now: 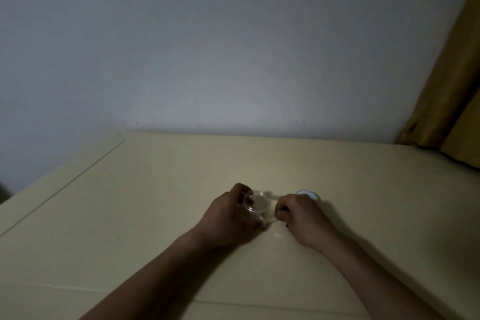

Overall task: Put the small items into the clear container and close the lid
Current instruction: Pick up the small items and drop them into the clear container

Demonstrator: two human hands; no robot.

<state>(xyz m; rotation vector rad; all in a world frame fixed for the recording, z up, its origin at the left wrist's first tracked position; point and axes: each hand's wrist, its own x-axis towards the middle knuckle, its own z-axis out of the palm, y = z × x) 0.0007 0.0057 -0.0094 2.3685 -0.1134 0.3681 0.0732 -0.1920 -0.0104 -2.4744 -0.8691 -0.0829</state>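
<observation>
A small clear round container (255, 204) stands on the pale yellow table (155, 202), its mouth open upward. My left hand (228, 215) is wrapped around its left side and holds it. My right hand (301, 215) rests just to its right with the fingers curled tight near the container's base; anything pinched in them is too small and dim to make out. A round white lid (309, 194) lies flat on the table just behind my right hand.
A grey wall (233, 47) rises behind the table's far edge. A mustard curtain (446, 91) hangs at the right. A seam line (78, 176) crosses the table's left part. The light is dim.
</observation>
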